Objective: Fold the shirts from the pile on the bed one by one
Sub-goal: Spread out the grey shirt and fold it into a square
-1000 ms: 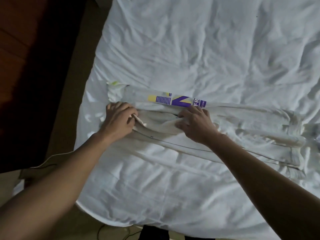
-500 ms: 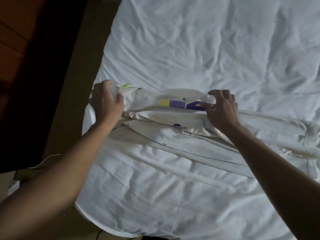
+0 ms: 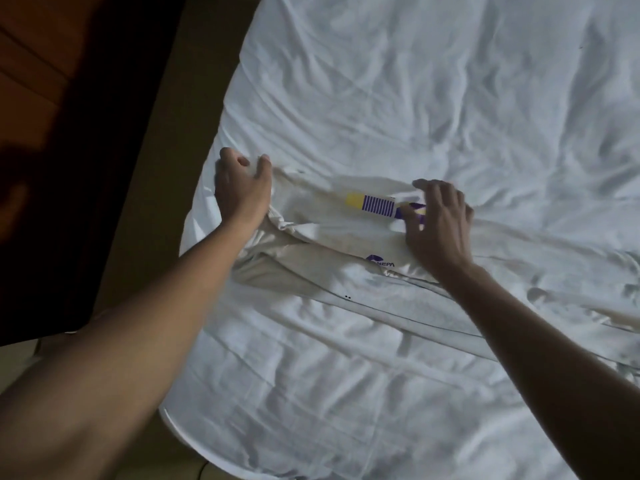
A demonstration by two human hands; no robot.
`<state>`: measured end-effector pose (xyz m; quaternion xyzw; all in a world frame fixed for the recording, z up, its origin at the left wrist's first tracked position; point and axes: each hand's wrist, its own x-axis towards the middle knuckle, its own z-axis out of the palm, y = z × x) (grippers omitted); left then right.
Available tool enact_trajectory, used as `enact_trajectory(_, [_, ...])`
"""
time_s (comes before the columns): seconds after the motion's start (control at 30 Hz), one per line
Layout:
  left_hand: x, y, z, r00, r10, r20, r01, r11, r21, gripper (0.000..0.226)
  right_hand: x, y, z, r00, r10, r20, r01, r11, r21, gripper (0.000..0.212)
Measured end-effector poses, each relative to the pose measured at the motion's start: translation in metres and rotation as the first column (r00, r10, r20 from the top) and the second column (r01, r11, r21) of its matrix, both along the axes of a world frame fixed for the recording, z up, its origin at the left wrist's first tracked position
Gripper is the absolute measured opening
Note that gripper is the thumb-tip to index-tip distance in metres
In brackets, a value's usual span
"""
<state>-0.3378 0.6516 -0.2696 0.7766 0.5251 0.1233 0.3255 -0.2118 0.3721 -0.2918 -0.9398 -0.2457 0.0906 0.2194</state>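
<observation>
A cream shirt (image 3: 322, 233) with a yellow and purple striped print lies lengthwise across the white bed (image 3: 415, 81), its far end running off to the right. My left hand (image 3: 242, 192) grips the shirt's end close to the bed's left edge, fingers curled over the cloth. Over the print, my right hand (image 3: 438, 220) pinches a fold of the shirt between thumb and fingers. A small purple logo shows just below that hand. No pile of other shirts is in view.
The bed's left edge and near corner (image 3: 180, 420) are close to my arms. Beyond the edge lie a strip of floor (image 3: 194, 81) and dark wooden furniture (image 3: 52, 98). The wrinkled white sheet stretches away behind the shirt.
Both hands have moved away from me across the shirt, carrying its near layer up over the print. The purple logo has come into sight and part of the print is now covered.
</observation>
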Motion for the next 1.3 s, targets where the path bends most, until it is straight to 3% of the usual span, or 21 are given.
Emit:
enact_trajectory(0.07, [-0.011, -0.024, -0.001, 0.976, -0.215, 0.037, 0.195, 0.938, 0.287, 0.031, -0.025, 0.013, 0.002, 0.991, 0.135, 0.023, -0.135, 0.991, 0.000, 0.055])
enact_trajectory(0.13, [-0.017, -0.057, -0.010, 0.879, -0.477, -0.008, 0.438, 0.801, 0.408, 0.037, -0.052, 0.026, -0.001, 0.974, 0.227, 0.014, -0.227, 0.974, -0.028, 0.059])
enact_trajectory(0.2, [-0.024, -0.082, -0.032, 0.745, -0.651, -0.146, 0.650, 0.658, 0.381, 0.049, -0.069, 0.029, -0.012, 0.958, 0.284, 0.031, -0.281, 0.956, -0.085, 0.060])
enact_trajectory(0.27, [-0.032, -0.088, -0.057, 0.635, -0.707, -0.310, 0.772, 0.572, 0.278, 0.058, -0.067, 0.016, -0.025, 0.960, 0.279, 0.027, -0.271, 0.949, -0.163, 0.062])
enact_trajectory(0.5, [-0.037, -0.079, -0.079, 0.581, -0.679, -0.448, 0.813, 0.507, 0.285, 0.061, -0.002, -0.122, -0.040, 0.999, 0.030, 0.013, -0.025, 0.945, -0.326, 0.063])
enact_trajectory(0.7, [-0.033, -0.083, -0.071, 0.587, -0.646, -0.489, 0.803, 0.543, 0.247, 0.061, 0.010, -0.215, -0.028, 0.965, -0.261, 0.004, 0.242, 0.890, -0.386, 0.065])
enact_trajectory(0.83, [-0.014, -0.134, -0.044, 0.650, -0.657, -0.382, 0.758, 0.598, 0.260, 0.073, 0.005, -0.196, -0.015, 0.960, -0.270, 0.071, 0.279, 0.917, -0.285, 0.066])
enact_trajectory(0.93, [0.006, -0.210, -0.040, 0.548, -0.779, -0.306, 0.836, 0.500, 0.225, 0.068, -0.023, -0.143, -0.013, 0.995, -0.074, 0.064, 0.084, 0.981, -0.178, 0.065])
enact_trajectory(1.03, [0.013, -0.245, -0.062, 0.449, -0.808, -0.380, 0.893, 0.415, 0.172, 0.062, -0.030, -0.147, -0.029, 0.999, 0.034, -0.036, -0.041, 0.978, -0.207, 0.064])
enact_trajectory(1.13, [0.011, -0.240, -0.079, 0.407, -0.779, -0.477, 0.912, 0.369, 0.178, 0.064, -0.007, -0.206, -0.040, 1.000, -0.013, -0.024, 0.005, 0.959, -0.285, 0.065])
enact_trajectory(1.3, [0.012, -0.247, -0.077, 0.410, -0.761, -0.503, 0.912, 0.356, 0.205, 0.064, 0.026, -0.312, -0.034, 0.984, -0.179, -0.019, 0.161, 0.924, -0.347, 0.062])
